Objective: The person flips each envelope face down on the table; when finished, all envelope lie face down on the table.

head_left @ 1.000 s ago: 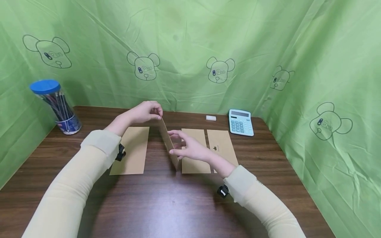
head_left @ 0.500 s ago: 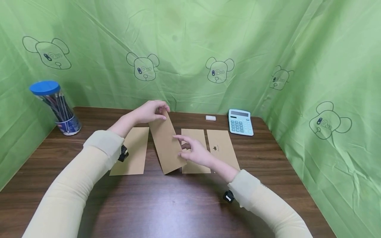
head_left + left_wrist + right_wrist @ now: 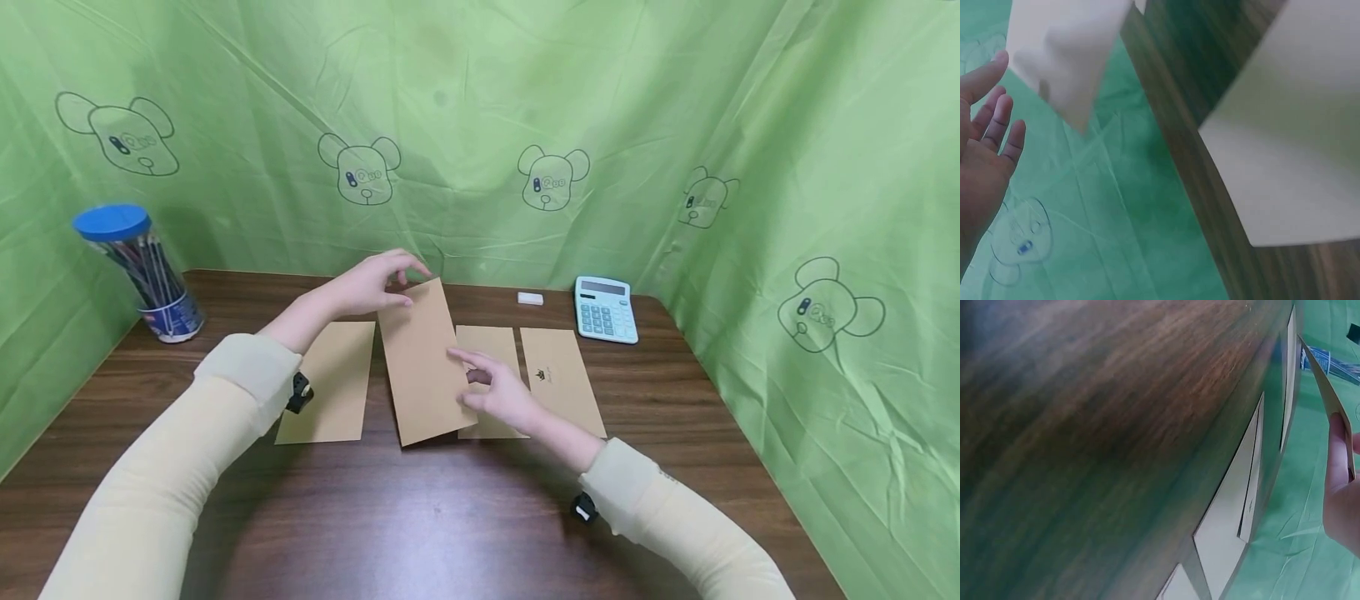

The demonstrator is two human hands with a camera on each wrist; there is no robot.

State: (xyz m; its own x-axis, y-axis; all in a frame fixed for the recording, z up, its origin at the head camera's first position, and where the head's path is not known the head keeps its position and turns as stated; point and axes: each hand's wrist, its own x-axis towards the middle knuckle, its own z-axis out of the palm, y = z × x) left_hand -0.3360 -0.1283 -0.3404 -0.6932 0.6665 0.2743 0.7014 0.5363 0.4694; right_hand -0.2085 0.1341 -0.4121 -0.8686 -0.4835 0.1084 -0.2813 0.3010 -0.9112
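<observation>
A plain brown kraft-paper card [image 3: 420, 362] is tilted up over the middle of the table. My right hand [image 3: 504, 396] pinches its right edge between thumb and fingers; in the right wrist view the thumb [image 3: 1337, 450] lies along one face of it. At the card's top end is my left hand [image 3: 375, 283], fingers spread and relaxed. The left wrist view shows that hand's fingers apart beside the card's corner [image 3: 1063, 62]. Two more brown cards lie flat at the right: one [image 3: 491, 333] partly behind the held card and right hand, another [image 3: 566, 383] with a small black crown print.
A brown sheet [image 3: 333, 400] lies flat at the left, partly under my left arm. Farther back stand a blue-lidded tub of pencils [image 3: 153, 275], a white eraser [image 3: 530, 298] and a light-blue calculator [image 3: 606, 310]. Green cloth [image 3: 465, 100] surrounds the wooden table [image 3: 450, 517].
The held card has turned from edge-on to showing its broad plain face, tilting lower. My right hand has shifted slightly right with its edge; the left hand's fingers have loosened at the top.
</observation>
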